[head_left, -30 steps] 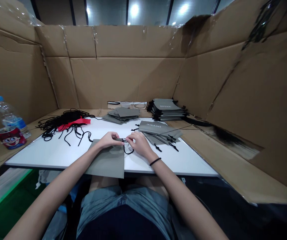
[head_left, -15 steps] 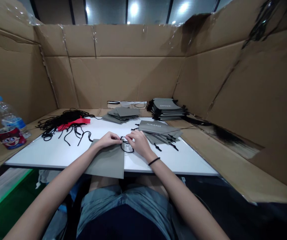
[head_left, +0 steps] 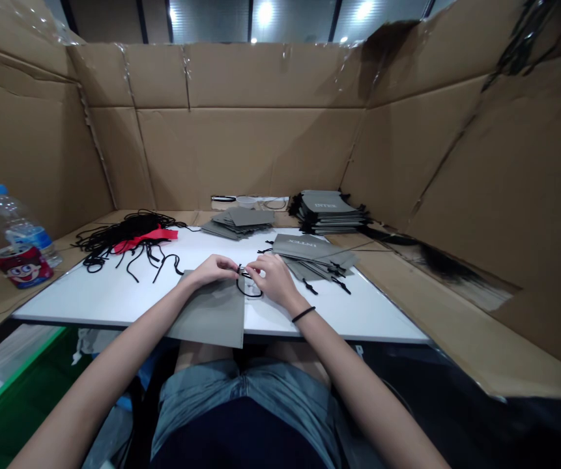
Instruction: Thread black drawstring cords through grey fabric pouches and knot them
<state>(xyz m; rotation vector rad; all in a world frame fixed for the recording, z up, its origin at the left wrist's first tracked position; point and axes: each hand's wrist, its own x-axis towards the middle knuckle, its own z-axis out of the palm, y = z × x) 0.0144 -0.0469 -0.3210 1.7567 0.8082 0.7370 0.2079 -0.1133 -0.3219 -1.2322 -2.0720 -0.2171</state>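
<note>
A grey flat pouch [head_left: 212, 316] lies at the front edge of the white table, partly under my left forearm. My left hand [head_left: 215, 270] is closed at the pouch's upper right corner, pinching a black cord [head_left: 249, 295] there. My right hand [head_left: 271, 275] pinches the same cord just to the right, thumb and forefinger pressed together. Between the hands the cord hangs in a small loop over the white surface. The fingertips partly hide where cord and pouch meet.
Loose black cords [head_left: 128, 234] with a red strip [head_left: 148, 240] lie at left. Grey pouches [head_left: 304, 251] with cords lie right of my hands, a taller stack [head_left: 329, 208] behind. More grey pouches [head_left: 241, 220] sit at the back. A bottle [head_left: 19, 218] and can [head_left: 25, 266] stand far left; cardboard walls [head_left: 255, 150] surround the table.
Both hands stay almost in place, with the cord loop still between them. The whole view has shifted very slightly.
</note>
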